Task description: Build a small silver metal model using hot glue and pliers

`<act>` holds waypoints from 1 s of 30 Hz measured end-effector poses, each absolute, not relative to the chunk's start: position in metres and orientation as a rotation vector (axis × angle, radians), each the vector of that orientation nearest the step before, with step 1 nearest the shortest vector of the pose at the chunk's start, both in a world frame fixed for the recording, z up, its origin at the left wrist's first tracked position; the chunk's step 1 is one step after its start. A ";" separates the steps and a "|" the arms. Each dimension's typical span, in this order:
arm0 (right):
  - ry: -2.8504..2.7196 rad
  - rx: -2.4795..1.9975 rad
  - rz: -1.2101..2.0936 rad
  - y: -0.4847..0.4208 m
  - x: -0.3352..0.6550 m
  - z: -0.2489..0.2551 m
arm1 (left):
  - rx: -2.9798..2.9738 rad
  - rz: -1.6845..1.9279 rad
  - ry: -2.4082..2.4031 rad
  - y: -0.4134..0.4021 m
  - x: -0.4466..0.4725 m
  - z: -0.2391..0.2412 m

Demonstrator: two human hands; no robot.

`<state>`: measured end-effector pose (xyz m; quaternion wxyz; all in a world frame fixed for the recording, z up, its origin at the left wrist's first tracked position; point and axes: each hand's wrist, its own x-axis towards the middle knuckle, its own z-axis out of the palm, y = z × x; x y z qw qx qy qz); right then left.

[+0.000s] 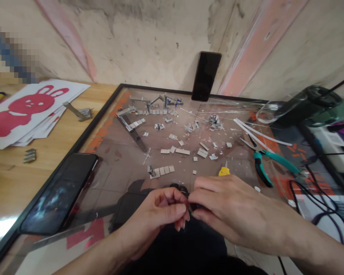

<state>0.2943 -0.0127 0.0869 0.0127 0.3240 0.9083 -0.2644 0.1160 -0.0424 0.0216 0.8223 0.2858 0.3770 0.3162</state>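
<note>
My left hand point(167, 209) and my right hand point(222, 204) meet at the near edge of the glass tabletop point(109, 175). Thumb and fingers are pinched together on each; whatever lies between the fingertips is too small and hidden to name. Just beyond them is a short strip of silver-grey pieces point(164, 170), one end standing up. More small grey pieces point(182, 151) lie scattered further back. A yellow-handled tool point(224, 171) pokes out behind my right hand. To its right rest pliers with teal and black handles point(262, 164), jaws apart.
A lit phone point(60, 194) lies at the left; a dark phone point(206, 76) leans on the wall. Papers with a red rabbit point(31, 107) sit on the wooden table. White strips point(260, 133), a black cylinder point(306, 105) and black cables point(318, 206) occupy the right.
</note>
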 end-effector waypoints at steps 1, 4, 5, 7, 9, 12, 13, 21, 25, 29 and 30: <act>2.841 1.002 -0.797 -0.014 0.294 0.086 | 0.652 0.673 0.832 -0.042 0.116 0.021; 2.874 0.979 -0.770 -0.016 0.294 0.083 | 0.756 0.683 0.906 -0.042 0.117 0.018; 2.872 0.976 -0.775 -0.016 0.294 0.083 | 0.762 0.684 0.908 -0.042 0.117 0.018; 2.842 0.984 -0.802 -0.015 0.294 0.082 | 0.740 0.680 0.891 -0.042 0.118 0.017; 2.795 0.990 -0.854 -0.014 0.293 0.082 | 0.690 0.675 0.871 -0.041 0.118 0.017; 2.783 1.012 -0.948 -0.010 0.291 0.080 | 0.606 0.701 0.853 -0.039 0.117 0.018; 2.799 1.034 -0.971 -0.009 0.291 0.079 | 0.585 0.725 0.849 -0.038 0.117 0.018; 2.869 1.183 -1.083 -0.006 0.289 0.072 | 0.644 0.859 0.870 -0.039 0.117 0.014; 2.870 1.148 -1.088 -0.005 0.289 0.070 | 0.687 0.841 0.869 -0.041 0.116 0.012; 2.889 1.099 -1.106 -0.005 0.289 0.071 | 0.724 0.790 0.868 -0.041 0.115 0.011; 2.901 1.090 -1.100 -0.005 0.288 0.071 | 0.732 0.779 0.868 -0.041 0.115 0.011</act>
